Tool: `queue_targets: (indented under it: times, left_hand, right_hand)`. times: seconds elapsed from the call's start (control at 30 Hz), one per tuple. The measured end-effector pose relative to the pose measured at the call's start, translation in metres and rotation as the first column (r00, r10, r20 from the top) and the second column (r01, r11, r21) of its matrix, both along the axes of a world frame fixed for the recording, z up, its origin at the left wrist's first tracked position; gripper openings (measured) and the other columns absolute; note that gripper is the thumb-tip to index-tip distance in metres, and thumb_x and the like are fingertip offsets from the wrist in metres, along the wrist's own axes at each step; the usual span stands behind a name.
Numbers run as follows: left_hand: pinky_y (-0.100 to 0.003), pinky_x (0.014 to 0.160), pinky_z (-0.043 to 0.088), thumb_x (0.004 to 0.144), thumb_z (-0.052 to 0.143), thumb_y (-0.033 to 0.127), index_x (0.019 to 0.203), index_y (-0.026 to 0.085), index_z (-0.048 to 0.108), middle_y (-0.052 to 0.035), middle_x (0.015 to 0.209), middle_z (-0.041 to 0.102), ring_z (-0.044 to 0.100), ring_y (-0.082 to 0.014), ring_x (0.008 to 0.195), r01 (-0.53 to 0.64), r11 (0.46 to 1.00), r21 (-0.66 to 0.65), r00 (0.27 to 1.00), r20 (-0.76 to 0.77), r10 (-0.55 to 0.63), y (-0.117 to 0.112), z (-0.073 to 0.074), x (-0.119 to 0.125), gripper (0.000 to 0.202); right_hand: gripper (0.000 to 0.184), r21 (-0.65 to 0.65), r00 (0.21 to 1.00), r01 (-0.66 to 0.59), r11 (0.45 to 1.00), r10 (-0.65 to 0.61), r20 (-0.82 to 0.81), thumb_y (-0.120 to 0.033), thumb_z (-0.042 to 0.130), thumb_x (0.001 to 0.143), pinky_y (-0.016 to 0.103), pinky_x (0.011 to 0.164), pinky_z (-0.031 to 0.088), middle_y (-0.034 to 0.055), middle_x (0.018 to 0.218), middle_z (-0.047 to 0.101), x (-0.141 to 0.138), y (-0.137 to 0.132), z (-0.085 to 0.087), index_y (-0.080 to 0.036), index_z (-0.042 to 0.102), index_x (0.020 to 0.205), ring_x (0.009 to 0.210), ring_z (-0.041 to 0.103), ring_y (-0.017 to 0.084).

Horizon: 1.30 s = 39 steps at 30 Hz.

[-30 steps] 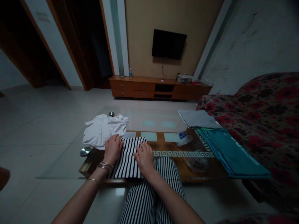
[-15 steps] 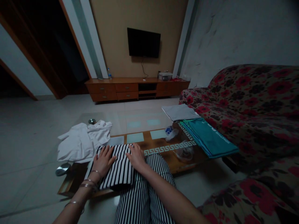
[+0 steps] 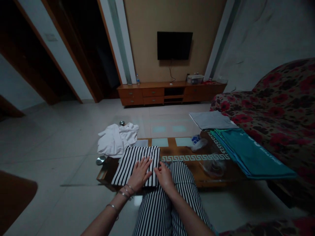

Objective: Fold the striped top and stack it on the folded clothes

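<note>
A folded black-and-white striped garment lies on the near edge of a glass-topped coffee table. My left hand rests flat on its near right part, fingers spread. My right hand sits at the garment's right edge, its fingertips touching the cloth without a visible grip. Below both hands are my striped trousers. A crumpled white garment lies beyond the striped one, at the table's far left corner. Its underside is hidden.
A folded teal cloth and a grey folded cloth lie on the table's right side, with clear plastic items nearby. A red floral sofa stands to the right. Beyond the table are a tiled floor and a wooden TV cabinet.
Both hands have slid toward the garment's near edge and closer together. The garment now looks flatter and squarer. My head has turned, shifting the whole room in view.
</note>
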<state>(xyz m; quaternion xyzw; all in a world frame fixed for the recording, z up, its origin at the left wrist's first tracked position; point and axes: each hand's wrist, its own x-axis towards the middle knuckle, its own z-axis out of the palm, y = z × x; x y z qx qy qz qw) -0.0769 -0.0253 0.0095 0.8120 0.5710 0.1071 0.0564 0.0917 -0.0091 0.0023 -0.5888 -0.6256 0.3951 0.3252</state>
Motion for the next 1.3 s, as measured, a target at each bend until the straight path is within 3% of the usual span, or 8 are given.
queue_targets:
  times: [0.13, 0.3, 0.57, 0.77, 0.87, 0.97, 1.13, 1.3]
  left_hand:
    - [-0.049, 0.112, 0.018, 0.096, 0.030, 0.044, 0.147, 0.023, 0.027, -0.0102, 0.154, 0.025, 0.014, -0.0229, 0.143, -0.046, 0.998, -0.045, 0.998, 0.042, 0.047, -0.003, 0.005, 0.008, 0.055]
    - [-0.047, 0.113, 0.018, 0.097, 0.027, 0.045, 0.148, 0.021, 0.025, -0.0093, 0.153, 0.025, 0.016, -0.0209, 0.143, -0.054, 0.998, -0.039, 0.991, 0.121, 0.059, -0.005, -0.007, 0.034, 0.056]
    - [-0.046, 0.114, 0.017, 0.095, 0.032, 0.044, 0.150, 0.018, 0.016, -0.0124, 0.155, 0.021, 0.015, -0.0216, 0.144, -0.026, 0.991, 0.129, 0.972, 0.236, -0.006, -0.001, -0.034, 0.096, 0.063]
    - [-0.047, 0.113, 0.020, 0.095, 0.034, 0.038, 0.150, 0.016, 0.017, -0.0128, 0.155, 0.020, 0.016, -0.0230, 0.143, 0.047, 0.998, 0.037, 0.959, 0.276, -0.056, 0.004, -0.031, 0.128, 0.062]
    - [-0.047, 0.112, 0.022, 0.092, 0.040, 0.034, 0.149, 0.018, 0.022, -0.0112, 0.155, 0.021, 0.018, -0.0236, 0.143, 0.034, 0.998, 0.056, 0.969, 0.241, -0.046, 0.008, -0.022, 0.121, 0.062]
    - [-0.048, 0.110, 0.026, 0.092, 0.040, 0.031, 0.146, 0.020, 0.031, -0.0106, 0.152, 0.028, 0.024, -0.0241, 0.141, -0.102, 0.985, 0.138, 0.985, 0.151, 0.081, 0.014, -0.016, 0.094, 0.056]
    - [-0.050, 0.105, 0.029, 0.091, 0.039, 0.036, 0.136, 0.020, 0.049, -0.0104, 0.148, 0.036, 0.030, -0.0275, 0.138, -0.261, 0.906, 0.332, 0.959, -0.014, 0.282, 0.026, -0.030, 0.031, 0.049]
    - [-0.042, 0.101, 0.034, 0.087, 0.043, 0.042, 0.124, 0.020, 0.061, -0.0088, 0.143, 0.045, 0.038, -0.0261, 0.133, -0.201, 0.841, 0.503, 0.955, -0.093, 0.283, 0.036, -0.055, 0.002, 0.047]
  right_hand:
    - [0.034, -0.060, 1.000, 0.008, 0.998, -0.009, -0.014, -0.035, 0.052, 0.084, 0.029, 0.071, 0.047, 0.0115, 0.090, 0.071, -0.001, 0.007, 0.006, -0.014, 0.062, 0.109, 0.084, 0.067, 0.023]
    - [0.037, -0.158, 0.959, -0.107, 0.982, 0.059, -0.279, -0.041, 0.052, 0.082, 0.031, 0.079, 0.049, 0.0141, 0.099, 0.070, 0.017, 0.008, 0.012, -0.010, 0.065, 0.098, 0.092, 0.066, 0.024]
    - [0.049, -0.185, 0.837, 0.011, 0.983, -0.110, -0.535, -0.035, 0.067, 0.070, 0.034, 0.096, 0.045, 0.0105, 0.117, 0.064, 0.061, -0.004, 0.018, -0.016, 0.056, 0.114, 0.108, 0.061, 0.022]
    - [0.055, -0.179, 0.846, -0.159, 0.971, 0.041, -0.531, -0.026, 0.069, 0.063, 0.039, 0.095, 0.046, 0.0072, 0.115, 0.066, 0.109, 0.013, 0.025, -0.018, 0.058, 0.116, 0.106, 0.061, 0.025]
    - [0.046, -0.167, 0.904, -0.165, 0.972, 0.081, -0.421, -0.020, 0.064, 0.064, 0.040, 0.094, 0.046, 0.0070, 0.111, 0.068, 0.133, 0.045, 0.032, -0.017, 0.062, 0.110, 0.102, 0.062, 0.024]
    - [0.040, -0.273, 0.915, -0.109, 0.956, -0.011, -0.404, -0.011, 0.065, 0.059, 0.039, 0.094, 0.046, 0.0059, 0.103, 0.070, 0.155, 0.096, 0.035, -0.017, 0.066, 0.099, 0.096, 0.063, 0.022]
    - [0.026, -0.458, 0.825, 0.101, 0.883, -0.332, -0.458, -0.006, 0.063, 0.062, 0.036, 0.086, 0.050, 0.0050, 0.080, 0.070, 0.174, 0.200, 0.032, -0.013, 0.066, 0.086, 0.082, 0.065, 0.020]
    - [0.026, -0.467, 0.661, 0.341, 0.816, -0.561, -0.498, -0.013, 0.059, 0.074, 0.033, 0.079, 0.053, 0.0043, 0.085, 0.069, 0.162, 0.295, 0.024, -0.016, 0.058, 0.099, 0.086, 0.065, 0.018]
